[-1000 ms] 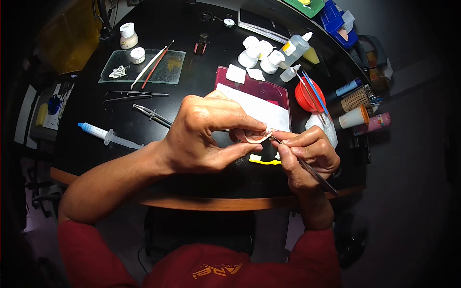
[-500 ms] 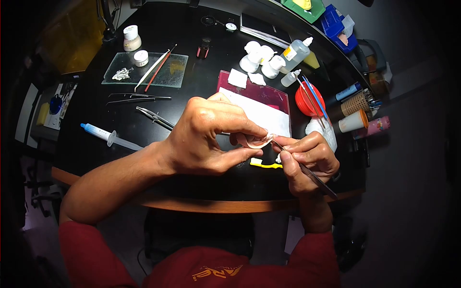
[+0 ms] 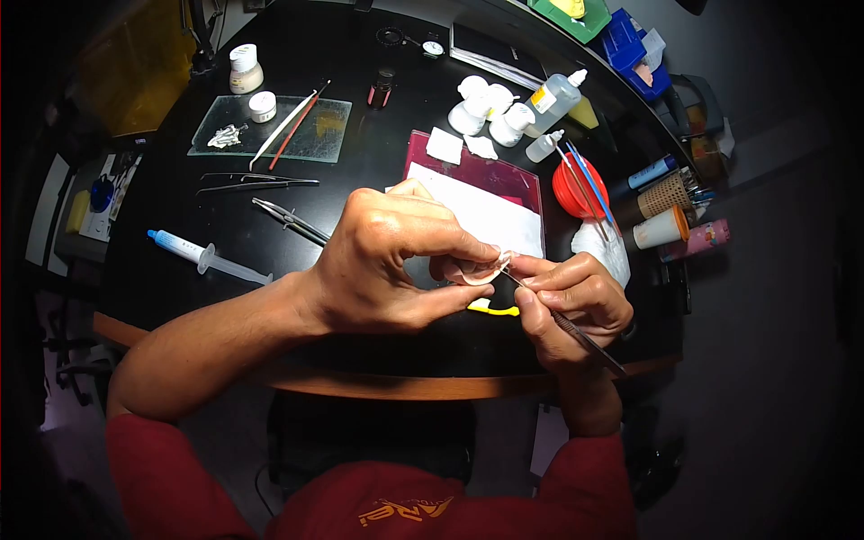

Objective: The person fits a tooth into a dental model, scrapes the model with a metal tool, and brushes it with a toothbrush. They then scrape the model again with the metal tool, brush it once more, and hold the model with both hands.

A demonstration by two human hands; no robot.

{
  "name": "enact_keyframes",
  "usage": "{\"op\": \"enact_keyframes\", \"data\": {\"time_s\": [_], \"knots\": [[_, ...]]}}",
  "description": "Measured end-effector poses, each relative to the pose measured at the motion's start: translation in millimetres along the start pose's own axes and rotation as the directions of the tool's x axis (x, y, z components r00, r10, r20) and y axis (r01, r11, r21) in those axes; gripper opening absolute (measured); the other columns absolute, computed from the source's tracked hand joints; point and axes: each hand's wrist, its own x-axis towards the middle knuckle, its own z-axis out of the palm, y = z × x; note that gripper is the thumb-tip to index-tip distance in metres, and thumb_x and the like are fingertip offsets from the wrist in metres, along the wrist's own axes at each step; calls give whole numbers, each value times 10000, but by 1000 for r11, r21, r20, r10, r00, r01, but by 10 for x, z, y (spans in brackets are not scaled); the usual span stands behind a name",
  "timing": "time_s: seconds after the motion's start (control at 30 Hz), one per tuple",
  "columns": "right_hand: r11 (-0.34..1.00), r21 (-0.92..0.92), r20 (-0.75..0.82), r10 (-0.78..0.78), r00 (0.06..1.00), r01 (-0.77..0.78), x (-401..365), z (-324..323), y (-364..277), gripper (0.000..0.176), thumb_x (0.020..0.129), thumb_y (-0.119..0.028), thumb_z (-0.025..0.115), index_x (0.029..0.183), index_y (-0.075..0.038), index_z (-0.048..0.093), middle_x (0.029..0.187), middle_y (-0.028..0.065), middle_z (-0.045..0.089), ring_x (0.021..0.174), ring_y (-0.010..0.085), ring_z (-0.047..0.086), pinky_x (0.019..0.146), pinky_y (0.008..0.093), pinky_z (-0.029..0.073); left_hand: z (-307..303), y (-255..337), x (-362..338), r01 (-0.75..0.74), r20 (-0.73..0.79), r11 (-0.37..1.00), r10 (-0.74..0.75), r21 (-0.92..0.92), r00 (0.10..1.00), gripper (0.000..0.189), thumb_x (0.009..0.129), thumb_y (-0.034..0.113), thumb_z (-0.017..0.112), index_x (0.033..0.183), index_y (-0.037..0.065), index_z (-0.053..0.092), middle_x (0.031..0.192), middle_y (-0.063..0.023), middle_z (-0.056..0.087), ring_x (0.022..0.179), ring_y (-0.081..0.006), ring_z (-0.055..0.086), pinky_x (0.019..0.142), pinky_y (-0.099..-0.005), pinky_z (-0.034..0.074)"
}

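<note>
My left hand [image 3: 396, 261] pinches a small, curved, pinkish-white piece [image 3: 481, 273] that looks like a dental model, between thumb and fingers. Part of it is hidden behind the fingertips. Closed around a thin metal dental carver [image 3: 580, 337] is my right hand [image 3: 580, 306]. The carver's tip meets the near right edge of the piece, and the right fingertips are close to or against that edge. Below the hands lies a yellow toothbrush [image 3: 495, 310], partly covered. Behind them, a white sheet [image 3: 490, 216] rests on a dark red plate [image 3: 524, 184].
At left are a syringe [image 3: 207, 258], tweezers [image 3: 256, 186], forceps [image 3: 290, 219] and a glass slab [image 3: 202, 130] with brushes. White jars [image 3: 468, 117], a bottle [image 3: 553, 99], a red bowl [image 3: 576, 191] and crumpled tissue [image 3: 598, 247] stand at right. A wooden edge [image 3: 432, 387] borders the desk.
The carver and my right hand have shifted slightly left, and the piece is turned a little in my left fingers. Both hands keep their holds.
</note>
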Motion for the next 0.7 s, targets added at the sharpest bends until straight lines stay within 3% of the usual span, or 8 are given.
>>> {"op": "enact_keyframes", "data": {"time_s": [0.7], "knots": [[1000, 24, 0, -14, 1000, 14, 4, -31, 33, 239, 791, 153, 751, 871, -23, 611, 855, 137, 669, 892, 313, 774, 859, 433, 665, -18, -6, 24, 45, 29, 995, -42, -91, 999, 311, 710, 61, 911, 996, 9, 799, 805, -75, 769, 645, -113, 672, 702, -261, 473]]}}
